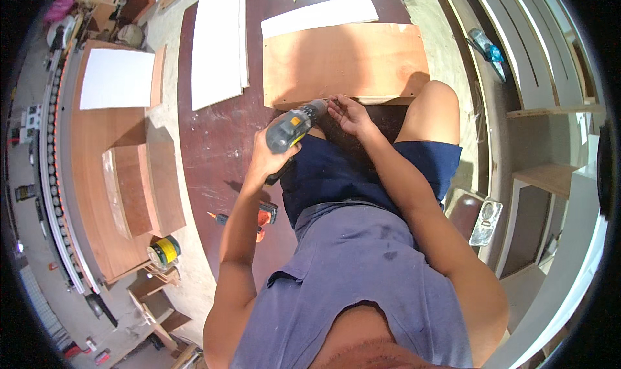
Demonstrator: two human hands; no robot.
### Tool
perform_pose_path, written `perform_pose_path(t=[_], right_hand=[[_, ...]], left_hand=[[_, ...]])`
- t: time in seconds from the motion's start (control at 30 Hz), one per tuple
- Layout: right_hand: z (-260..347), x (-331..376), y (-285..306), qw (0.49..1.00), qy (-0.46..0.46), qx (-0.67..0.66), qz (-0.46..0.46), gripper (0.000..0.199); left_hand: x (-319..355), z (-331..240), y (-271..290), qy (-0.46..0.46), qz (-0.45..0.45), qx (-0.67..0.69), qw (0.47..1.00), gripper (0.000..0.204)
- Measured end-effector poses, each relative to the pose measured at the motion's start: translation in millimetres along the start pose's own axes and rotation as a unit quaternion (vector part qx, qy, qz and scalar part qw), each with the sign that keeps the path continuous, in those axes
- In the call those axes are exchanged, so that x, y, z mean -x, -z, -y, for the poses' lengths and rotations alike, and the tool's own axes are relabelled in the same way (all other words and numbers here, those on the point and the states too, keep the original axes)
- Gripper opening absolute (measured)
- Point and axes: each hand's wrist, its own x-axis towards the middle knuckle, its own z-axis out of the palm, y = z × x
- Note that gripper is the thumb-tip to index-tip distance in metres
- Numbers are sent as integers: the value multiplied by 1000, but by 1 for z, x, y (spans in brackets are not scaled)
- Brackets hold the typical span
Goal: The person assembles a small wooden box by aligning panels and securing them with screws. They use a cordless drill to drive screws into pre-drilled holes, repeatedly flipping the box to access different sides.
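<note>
My left hand (pixel 266 156) grips a grey and yellow cordless drill (pixel 292 127), its nose pointing at the near edge of a brown plywood panel (pixel 346 61). Right beside the drill tip, my right hand (pixel 349 113) has its fingers pinched at that edge; whether they hold a small screw is too small to tell. The panel stands on a dark brown board (pixel 217 149) where I sit, and my bare knee (pixel 436 107) rests against the panel's right end.
White boards (pixel 218 42) lie left of and behind the panel. A second tool with orange parts (pixel 262 215) lies by my left elbow. A wooden workbench (pixel 107 175) with a white sheet stands at left, a yellow tape roll (pixel 165 251) below it. Shelving runs along the right.
</note>
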Motion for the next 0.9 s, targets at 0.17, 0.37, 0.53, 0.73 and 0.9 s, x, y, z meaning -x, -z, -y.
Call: perform_pose_path(t=[0.17, 0.37, 0.53, 0.73, 0.9], right_hand=[[2, -1, -2, 997, 28, -73, 20, 22], [-3, -9, -8, 987, 29, -158, -6, 20], [-13, -12, -6, 985, 42, -165, -8, 19], [-18, -9, -8, 983, 48, -178, 18, 17], [-23, -18, -5, 971, 41, -235, 12, 16]], left_hand=[[-27, -24, -17, 1, 26, -35, 999, 53], [-44, -23, -21, -16, 50, -30, 998, 36], [-51, -44, -20, 76, 76, 0, 994, 29], [-55, -52, -27, 98, 87, -8, 991, 26], [-56, -61, -41, 144, 79, 48, 985, 27]])
